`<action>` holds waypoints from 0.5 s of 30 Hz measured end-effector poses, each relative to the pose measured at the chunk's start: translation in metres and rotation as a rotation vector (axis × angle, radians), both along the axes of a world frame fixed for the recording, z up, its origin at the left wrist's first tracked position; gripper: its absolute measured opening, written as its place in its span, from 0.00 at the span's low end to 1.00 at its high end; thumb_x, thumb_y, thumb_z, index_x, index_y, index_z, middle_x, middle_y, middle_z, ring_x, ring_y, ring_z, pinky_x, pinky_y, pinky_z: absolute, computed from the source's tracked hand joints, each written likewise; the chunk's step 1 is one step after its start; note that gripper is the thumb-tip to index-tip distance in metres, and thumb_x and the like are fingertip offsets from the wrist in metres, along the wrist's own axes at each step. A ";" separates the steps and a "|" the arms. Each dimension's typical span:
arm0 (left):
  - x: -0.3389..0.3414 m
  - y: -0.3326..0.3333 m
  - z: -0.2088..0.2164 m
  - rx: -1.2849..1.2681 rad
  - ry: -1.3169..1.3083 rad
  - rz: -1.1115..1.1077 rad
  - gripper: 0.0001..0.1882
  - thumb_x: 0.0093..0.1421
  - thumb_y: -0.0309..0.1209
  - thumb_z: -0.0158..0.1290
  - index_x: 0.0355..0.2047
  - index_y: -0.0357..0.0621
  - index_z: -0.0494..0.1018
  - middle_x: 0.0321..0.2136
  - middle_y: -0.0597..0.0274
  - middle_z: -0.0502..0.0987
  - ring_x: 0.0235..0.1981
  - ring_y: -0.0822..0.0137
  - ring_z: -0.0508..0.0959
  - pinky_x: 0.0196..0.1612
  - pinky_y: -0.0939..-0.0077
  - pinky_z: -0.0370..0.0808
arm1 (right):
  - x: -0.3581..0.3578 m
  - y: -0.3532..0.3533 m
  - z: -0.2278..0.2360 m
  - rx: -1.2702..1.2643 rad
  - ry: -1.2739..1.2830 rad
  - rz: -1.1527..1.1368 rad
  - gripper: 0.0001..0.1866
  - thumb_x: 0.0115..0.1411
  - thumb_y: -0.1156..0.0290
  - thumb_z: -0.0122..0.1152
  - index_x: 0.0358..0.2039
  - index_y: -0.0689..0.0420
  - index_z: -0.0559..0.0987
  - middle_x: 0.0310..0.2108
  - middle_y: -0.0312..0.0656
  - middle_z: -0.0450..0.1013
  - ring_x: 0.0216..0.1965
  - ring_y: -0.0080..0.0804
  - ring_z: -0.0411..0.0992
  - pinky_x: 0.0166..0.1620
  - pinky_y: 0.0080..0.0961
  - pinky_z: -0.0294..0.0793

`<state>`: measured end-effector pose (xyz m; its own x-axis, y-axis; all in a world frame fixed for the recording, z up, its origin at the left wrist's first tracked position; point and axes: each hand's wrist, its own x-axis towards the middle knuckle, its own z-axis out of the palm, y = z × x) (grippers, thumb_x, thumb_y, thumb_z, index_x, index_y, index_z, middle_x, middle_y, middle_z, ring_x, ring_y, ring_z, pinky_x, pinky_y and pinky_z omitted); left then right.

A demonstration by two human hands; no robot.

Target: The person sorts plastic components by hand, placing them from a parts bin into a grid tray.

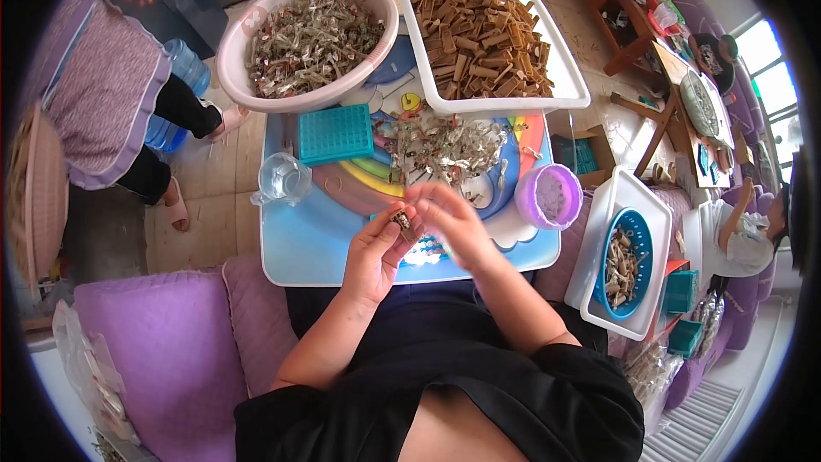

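Observation:
Above the near edge of the low table (286, 257), my left hand (373, 250) is closed on a small brown casing (402, 221) with metallic bits inside it. My right hand (451, 221) hovers right beside the casing, its fingers smeared by motion, so their grip does not show. Beyond both hands lies a loose heap of small clear and metallic parts (453, 147). A teal grid tray (335, 133) and a clear cup (286, 178) stand to the left. On the right is a purple tub (549, 197) with pale contents.
A pink basin (231, 60) of metallic parts and a white tray (505, 106) of brown casings stand at the far side. Right of me, a blue basket (647, 250) of parts sits in a white bin (590, 278). Another person (111, 77) stands at left; one sits (748, 239) at right.

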<state>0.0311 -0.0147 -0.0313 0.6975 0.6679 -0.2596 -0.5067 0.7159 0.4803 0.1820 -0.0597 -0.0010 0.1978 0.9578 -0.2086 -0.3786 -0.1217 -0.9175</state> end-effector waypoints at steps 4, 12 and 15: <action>-0.003 0.004 0.003 0.011 -0.059 0.026 0.16 0.62 0.23 0.45 0.51 0.36 0.66 0.46 0.52 0.72 0.49 0.60 0.72 0.55 0.64 0.69 | 0.065 0.054 0.025 0.190 -0.965 -0.362 0.07 0.57 0.74 0.55 0.35 0.60 0.77 0.29 0.37 0.74 0.31 0.21 0.71 0.37 0.17 0.70; -0.006 0.004 0.006 -0.029 -0.088 0.032 0.16 0.62 0.23 0.43 0.51 0.36 0.65 0.46 0.51 0.72 0.50 0.57 0.72 0.57 0.60 0.67 | 0.162 0.149 0.018 -0.092 -1.691 0.179 0.07 0.45 0.75 0.60 0.28 0.52 0.80 0.31 0.42 0.75 0.34 0.40 0.74 0.38 0.33 0.73; -0.010 0.004 0.006 -0.029 -0.090 0.031 0.16 0.63 0.24 0.43 0.51 0.36 0.64 0.47 0.51 0.71 0.50 0.58 0.72 0.57 0.60 0.67 | 0.160 0.159 0.016 -0.163 -1.755 0.255 0.07 0.42 0.75 0.63 0.25 0.51 0.79 0.32 0.39 0.74 0.36 0.39 0.73 0.38 0.33 0.74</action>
<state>0.0215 -0.0110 -0.0250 0.6978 0.6827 -0.2167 -0.5691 0.7122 0.4109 0.3422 0.0992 0.0150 0.1356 0.9905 -0.0235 0.9778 -0.1376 -0.1581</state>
